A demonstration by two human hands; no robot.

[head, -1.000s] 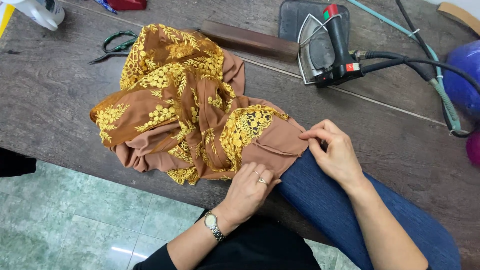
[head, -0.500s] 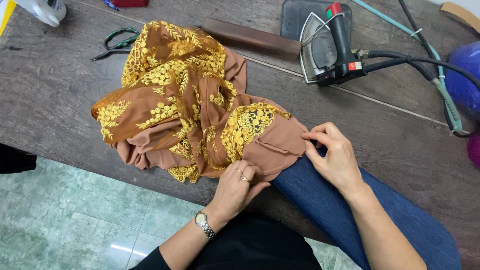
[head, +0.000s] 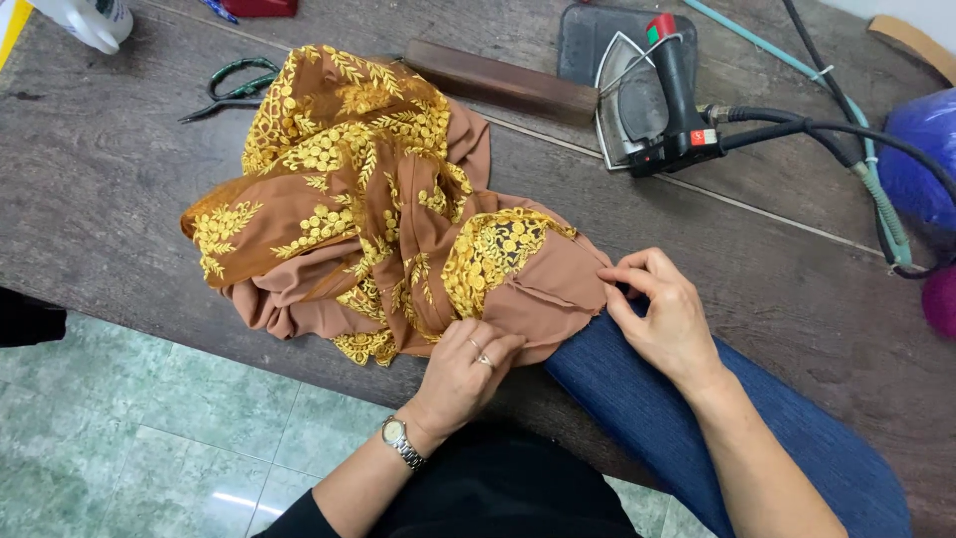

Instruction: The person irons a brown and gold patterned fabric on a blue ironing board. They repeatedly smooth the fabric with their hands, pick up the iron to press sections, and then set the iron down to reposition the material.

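Brown gold-embroidered fabric (head: 388, 219) is heaped on a dark wooden table (head: 110, 189), pale green tiles (head: 149, 448) below. Its near edge is pinched by the left hand (head: 463, 374), its right edge by the right hand (head: 662, 314) over a blue padded board (head: 637, 408). An iron (head: 652, 95) is parked far right.

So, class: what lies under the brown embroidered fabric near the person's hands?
The fabric lies on a dark wooden table, its near edge over a blue padded board. The rest underneath is covered.
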